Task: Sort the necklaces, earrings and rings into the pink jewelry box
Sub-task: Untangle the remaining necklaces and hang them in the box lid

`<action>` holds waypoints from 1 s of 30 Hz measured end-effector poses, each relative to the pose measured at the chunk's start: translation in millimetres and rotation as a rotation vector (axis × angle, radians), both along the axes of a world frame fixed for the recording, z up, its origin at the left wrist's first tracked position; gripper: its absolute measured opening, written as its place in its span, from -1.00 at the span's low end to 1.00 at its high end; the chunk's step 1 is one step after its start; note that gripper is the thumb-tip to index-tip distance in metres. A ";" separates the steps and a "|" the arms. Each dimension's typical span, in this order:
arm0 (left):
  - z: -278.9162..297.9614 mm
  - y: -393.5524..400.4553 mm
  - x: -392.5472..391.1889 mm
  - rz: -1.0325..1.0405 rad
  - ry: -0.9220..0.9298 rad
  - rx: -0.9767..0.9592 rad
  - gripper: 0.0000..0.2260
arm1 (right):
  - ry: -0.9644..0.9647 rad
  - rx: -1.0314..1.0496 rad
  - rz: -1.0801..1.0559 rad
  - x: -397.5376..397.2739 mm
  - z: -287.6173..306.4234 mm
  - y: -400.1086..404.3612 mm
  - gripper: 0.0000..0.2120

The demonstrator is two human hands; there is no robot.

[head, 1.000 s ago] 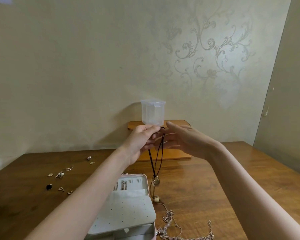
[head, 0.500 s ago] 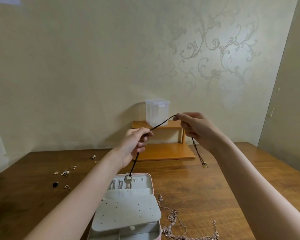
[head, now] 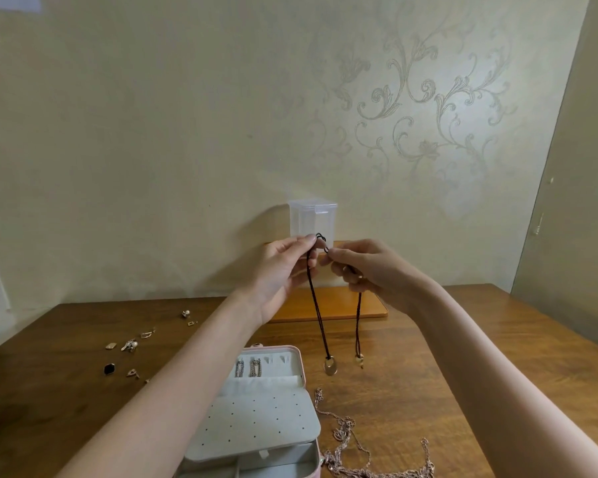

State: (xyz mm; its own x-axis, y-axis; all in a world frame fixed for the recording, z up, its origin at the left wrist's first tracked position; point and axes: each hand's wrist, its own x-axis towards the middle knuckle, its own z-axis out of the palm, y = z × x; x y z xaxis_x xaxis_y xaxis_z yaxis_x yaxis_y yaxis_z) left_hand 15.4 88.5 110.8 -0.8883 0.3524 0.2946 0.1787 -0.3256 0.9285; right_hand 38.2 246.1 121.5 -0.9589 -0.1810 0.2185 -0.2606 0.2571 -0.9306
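Both hands raised above the table [head: 463,357], close together in front of a clear plastic container [head: 313,220]. Left hand [head: 280,270] pinching the black cord necklace [head: 316,305] near its top loop; right hand [head: 370,270] with fingers curled round the cord's other strand. Oval pendant [head: 330,366] hanging just right of the open pink jewelry box [head: 273,408]. Chain necklaces [head: 346,439] heaped beside the box, small earrings [head: 130,346] scattered far left.

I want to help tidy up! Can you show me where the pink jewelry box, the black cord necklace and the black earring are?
pink jewelry box [head: 302,365]: head view, on its pink back rim.
black cord necklace [head: 316,307]: head view, on the hanging cord's left strand.
black earring [head: 109,369]: head view, on its dark face.
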 end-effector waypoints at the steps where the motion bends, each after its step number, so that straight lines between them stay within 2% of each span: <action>1: 0.4 0.8 0.8 0.003 0.010 -0.009 -0.86 | -0.001 0.003 0.017 0.1 -0.4 -1.6 -0.77; 9: 10.6 -1.5 2.7 0.105 0.123 -0.128 -0.85 | 0.016 0.070 0.053 -1.3 3.8 -7.1 -0.77; 14: 21.8 -10.1 0.6 0.157 0.132 -0.193 -0.83 | 0.011 0.089 0.080 -5.0 4.1 -21.3 -0.77; 18: 28.9 -19.3 -2.4 0.117 0.099 -0.181 -0.81 | -0.105 -0.111 0.215 -7.1 0.9 -37.1 -0.78; 21: 28.8 -25.8 -3.9 0.123 0.102 -0.189 -0.81 | -0.255 -0.456 0.260 -4.1 -3.1 -54.5 -0.79; 23: 19.8 -29.9 -2.6 0.065 0.045 -0.136 -0.82 | -0.272 -0.617 0.259 -5.0 -4.8 -63.5 -0.75; 26: -15.0 -32.1 0.4 -0.160 -0.159 -0.028 -0.68 | -0.216 -0.707 0.228 -9.1 -1.6 -69.5 -0.73; 28: -38.5 -32.9 1.0 -0.233 -0.180 -0.102 -0.57 | -0.191 -0.736 0.188 -13.4 -0.5 -70.5 -0.72; 30: -53.4 -35.5 2.7 -0.258 -0.157 -0.155 -0.59 | -0.184 -0.754 0.142 -18.5 -3.6 -69.1 -0.72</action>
